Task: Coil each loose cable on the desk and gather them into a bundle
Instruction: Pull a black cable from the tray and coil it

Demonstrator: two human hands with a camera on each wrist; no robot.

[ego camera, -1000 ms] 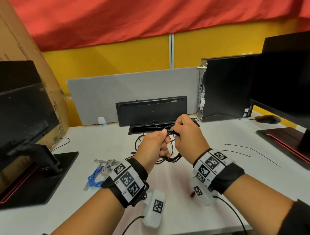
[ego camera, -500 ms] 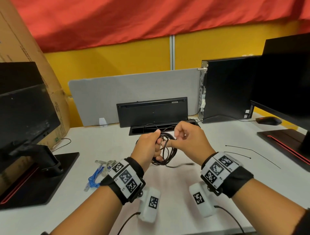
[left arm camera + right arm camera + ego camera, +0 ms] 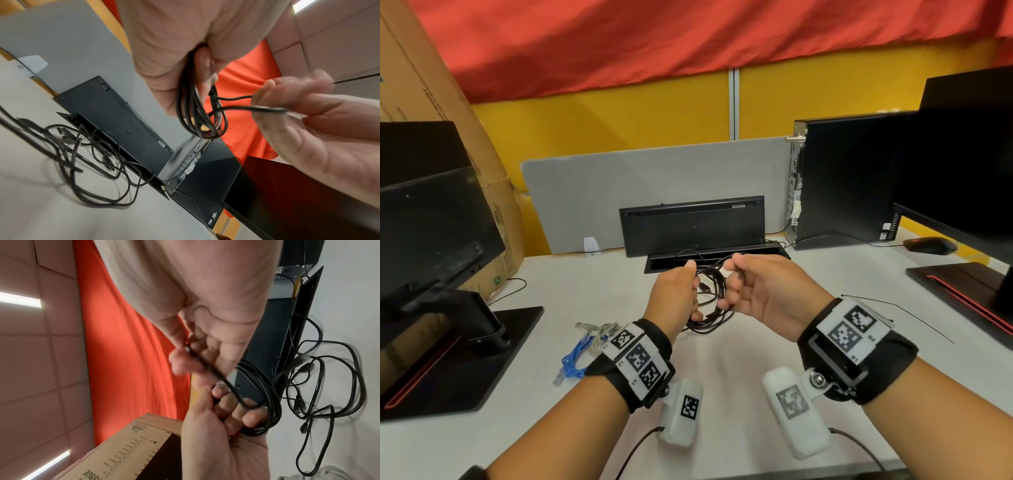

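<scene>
A black cable coil point(image 3: 715, 297) hangs between my two hands above the white desk point(image 3: 722, 377). My left hand point(image 3: 692, 286) grips the coil point(image 3: 195, 107) with its fingers curled through the loops. My right hand point(image 3: 730, 278) pinches the coil's free end point(image 3: 265, 109) between thumb and fingers, close beside the loops point(image 3: 261, 395). More loose black cables point(image 3: 86, 155) lie tangled on the desk behind the hands, also seen in the right wrist view as loose black cables point(image 3: 320, 386). A blue and grey cable bunch point(image 3: 582, 353) lies on the desk to the left.
A black keyboard point(image 3: 693, 222) leans on the grey divider above a cable slot point(image 3: 717, 258). A monitor base point(image 3: 448, 359) stands left. At the right are a PC tower point(image 3: 842, 178), a monitor point(image 3: 969, 164) and a mouse point(image 3: 929, 245). Thin black ties point(image 3: 893, 308) lie right.
The loose tail that trailed on the desk to the right is now up in my right hand's pinch at the coil. My right hand has turned palm-in; the left keeps its grip.
</scene>
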